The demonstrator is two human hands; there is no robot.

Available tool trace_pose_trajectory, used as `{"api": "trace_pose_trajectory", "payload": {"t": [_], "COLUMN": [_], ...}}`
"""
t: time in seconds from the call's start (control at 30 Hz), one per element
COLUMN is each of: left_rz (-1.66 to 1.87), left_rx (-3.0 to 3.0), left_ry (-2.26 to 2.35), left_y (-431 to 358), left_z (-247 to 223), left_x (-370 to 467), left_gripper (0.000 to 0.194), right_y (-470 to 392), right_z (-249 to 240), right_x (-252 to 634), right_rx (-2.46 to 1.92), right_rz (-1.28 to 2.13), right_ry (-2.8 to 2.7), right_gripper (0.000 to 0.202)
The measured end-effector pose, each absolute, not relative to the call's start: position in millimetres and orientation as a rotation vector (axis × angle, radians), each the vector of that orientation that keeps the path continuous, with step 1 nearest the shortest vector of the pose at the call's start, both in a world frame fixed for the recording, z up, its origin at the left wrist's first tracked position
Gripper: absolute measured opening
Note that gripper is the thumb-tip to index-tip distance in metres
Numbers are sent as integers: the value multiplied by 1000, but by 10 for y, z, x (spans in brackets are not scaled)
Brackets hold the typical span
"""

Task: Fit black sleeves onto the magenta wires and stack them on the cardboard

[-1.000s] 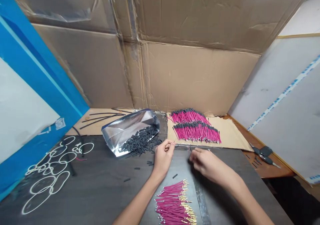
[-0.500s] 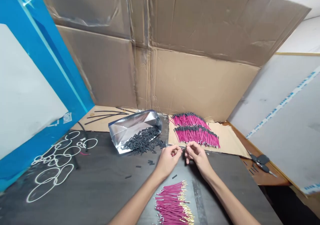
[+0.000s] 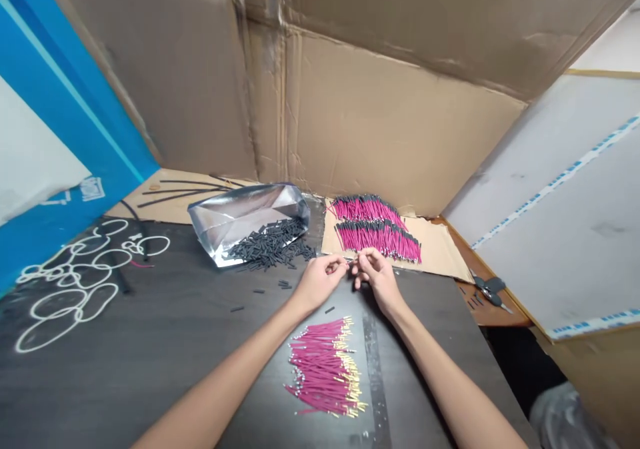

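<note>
On the dark tabletop (image 3: pixel 200 382), between the forearms (image 3: pixel 227 369) — a flat spread of pink wires (image 3: pixel 320 369), slim and roughly parallel, silvery at the left tips, bright gold and uneven at the right. Just beyond, left hand (image 3: pixel 321 280) and right hand (image 3: pixel 376 277) close together, fingertips almost meeting: left fingers curled in, thumb near forefinger; right fingers loosely bent, thumb likewise near forefinger. Impossible to tell of any hold in either hand — too small and blurred at the tips. Behind, on a cardboard sheet (image 3: pixel 445 246), two rows of sleeved wires (image 3: pixel 380 239), pink with black far ends, the nearer row silvery at the near tips. Left of these, short black tubes (image 3: pixel 270 244), matte, heaped at the mouth of a silver-lined bag (image 3: pixel 230 221), with a few strays nearer.
</note>
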State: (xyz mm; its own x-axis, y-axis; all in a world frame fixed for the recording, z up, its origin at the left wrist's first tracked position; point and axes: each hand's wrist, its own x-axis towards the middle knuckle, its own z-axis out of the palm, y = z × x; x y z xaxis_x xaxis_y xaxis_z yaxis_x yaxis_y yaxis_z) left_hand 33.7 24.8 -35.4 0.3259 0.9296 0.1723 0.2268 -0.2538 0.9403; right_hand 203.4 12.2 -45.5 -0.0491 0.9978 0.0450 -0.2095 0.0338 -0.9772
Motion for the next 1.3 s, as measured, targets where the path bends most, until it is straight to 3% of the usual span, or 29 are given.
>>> {"api": "trace_pose_trajectory", "payload": {"t": [0.77,0.97,1.3], "left_rz": [999,1089,1064], "left_rx": [1702,1623,1238], "left_ry": [990,985,935], "left_y": [255,295,308], "left_z": [-386,-397,-247], "left_x": [351,324,245], "left_gripper": [29,29,36], "right_y": [101,102,-40], "right_z": [-437,-455,-339], "right_x": [2094,2077,1886], "right_rx": [-1066,-1061,-1271], "right_rz": [1226,1246,902], "right_ry": [-1304,-1278,-1698], "right_gripper": [40,49,36]}}
